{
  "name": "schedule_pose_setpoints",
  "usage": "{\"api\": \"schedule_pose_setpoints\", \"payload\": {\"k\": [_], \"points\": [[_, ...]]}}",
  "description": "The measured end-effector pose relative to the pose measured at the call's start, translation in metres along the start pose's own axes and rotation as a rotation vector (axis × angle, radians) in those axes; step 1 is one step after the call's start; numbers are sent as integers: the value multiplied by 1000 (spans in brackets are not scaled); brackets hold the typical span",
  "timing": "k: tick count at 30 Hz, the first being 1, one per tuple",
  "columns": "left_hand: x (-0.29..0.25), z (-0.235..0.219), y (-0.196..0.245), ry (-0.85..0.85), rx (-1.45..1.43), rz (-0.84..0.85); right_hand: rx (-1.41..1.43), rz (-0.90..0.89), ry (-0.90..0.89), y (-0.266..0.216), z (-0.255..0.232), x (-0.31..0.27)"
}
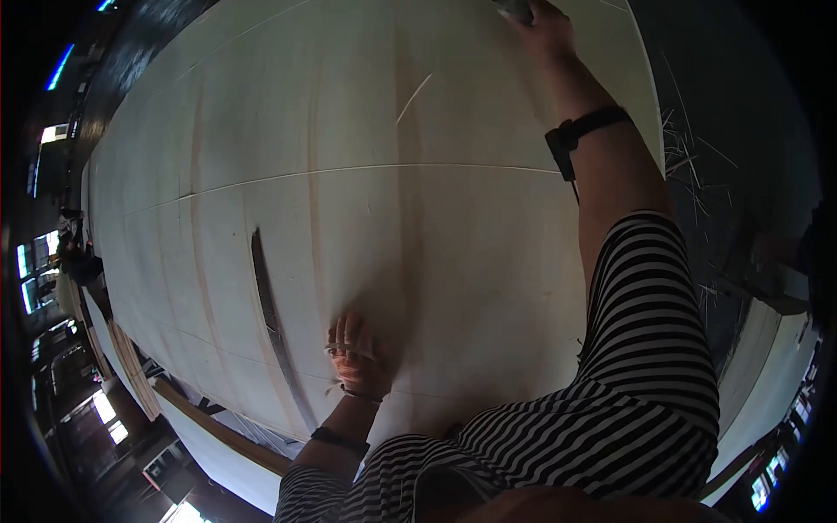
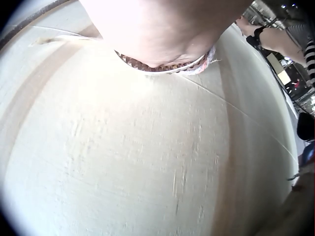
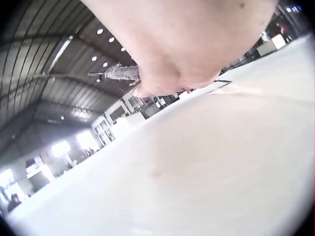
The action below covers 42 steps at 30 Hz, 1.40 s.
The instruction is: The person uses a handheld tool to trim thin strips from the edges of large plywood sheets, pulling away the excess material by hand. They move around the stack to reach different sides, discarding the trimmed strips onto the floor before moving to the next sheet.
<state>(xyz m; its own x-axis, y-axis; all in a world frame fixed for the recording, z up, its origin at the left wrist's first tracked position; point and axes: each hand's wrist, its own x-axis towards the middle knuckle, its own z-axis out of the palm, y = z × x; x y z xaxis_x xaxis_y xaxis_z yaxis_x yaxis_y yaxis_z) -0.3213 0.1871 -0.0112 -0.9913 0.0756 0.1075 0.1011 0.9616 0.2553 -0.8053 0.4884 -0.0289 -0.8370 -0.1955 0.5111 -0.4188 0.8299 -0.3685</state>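
In the head view, my left hand (image 1: 359,359) rests on a large pale wooden sheet (image 1: 479,261), its fingers pointing away from me. A thin light strip (image 1: 350,349) crosses those fingers. Close to the left, a long dark slit (image 1: 264,292) shows in the sheet. Far out at the top right, my right hand (image 1: 549,33) grips a dark tool (image 1: 516,10), partly cut off by the frame. The right wrist view shows a wrapped handle (image 3: 123,73) jutting out beside the right hand (image 3: 172,69). The left fingers are hidden in the left wrist view.
A loose sliver (image 1: 414,98) lies on the sheet, and a thin line (image 1: 349,170) runs across it. Thin scraps (image 1: 693,179) litter the dark floor beyond the right edge. Wooden boards (image 1: 214,423) stand at the lower left. Another person (image 1: 80,261) is at the far left.
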Motion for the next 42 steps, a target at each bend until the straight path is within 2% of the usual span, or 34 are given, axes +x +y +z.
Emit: {"api": "schedule_pose_setpoints", "payload": {"k": [1,4,5,8,10,13,14,15,17,19,21,23,24,26,28,31,33,35,38,39,41,42], "points": [[-1,-1,0,6,-14,5,-8,-18,-34,-13,5,0],[1,2,2,16,-24,15,-28,-312,-122,-33,16,-1],[0,1,0,10,-18,10,-15,-291,-91,-23,17,-1],[0,-1,0,40,-36,35,20,50,-55,-18,11,6],[-1,-4,0,6,-9,22,-18,47,-113,-40,12,5],[-4,-1,0,13,-16,14,-59,-229,-132,-38,17,-7],[-4,0,-3,44,-36,37,-76,-418,-121,-25,19,-12],[-2,-1,-5,54,-33,34,129,-127,-42,12,19,-13],[-3,-3,-3,3,-25,7,342,161,21,32,18,-8],[-4,-6,0,-12,-30,3,43,171,24,18,-11,-12],[2,-7,0,-9,-27,19,-62,-111,-31,-36,2,-30],[1,-4,1,8,-40,-6,-132,-328,-280,-82,-3,-57],[1,-5,2,3,-49,4,-142,-318,-283,-76,-8,-72],[2,-7,2,3,-51,-14,-54,-285,-104,-60,-27,-92],[0,-5,1,31,-41,-15,-159,211,-181,-39,-62,-104],[-3,-5,1,46,-36,-20,-257,225,-87,-48,-71,-132],[-9,-9,1,34,-35,-30,-109,196,-251,-98,-80,-159],[-12,-11,2,-22,1,-60,18,292,-445,-162,-103,-199],[-21,-13,4,37,1,-50,202,498,-505,-225,-132,-289],[-19,-13,7,37,16,-48,295,633,-584,-242,-140,-321],[-28,0,0,9,39,-66,307,743,-646,-280,-151,-381],[-25,-16,5,-113,35,-58,409,813,-630,-298,-152,-410]]}}
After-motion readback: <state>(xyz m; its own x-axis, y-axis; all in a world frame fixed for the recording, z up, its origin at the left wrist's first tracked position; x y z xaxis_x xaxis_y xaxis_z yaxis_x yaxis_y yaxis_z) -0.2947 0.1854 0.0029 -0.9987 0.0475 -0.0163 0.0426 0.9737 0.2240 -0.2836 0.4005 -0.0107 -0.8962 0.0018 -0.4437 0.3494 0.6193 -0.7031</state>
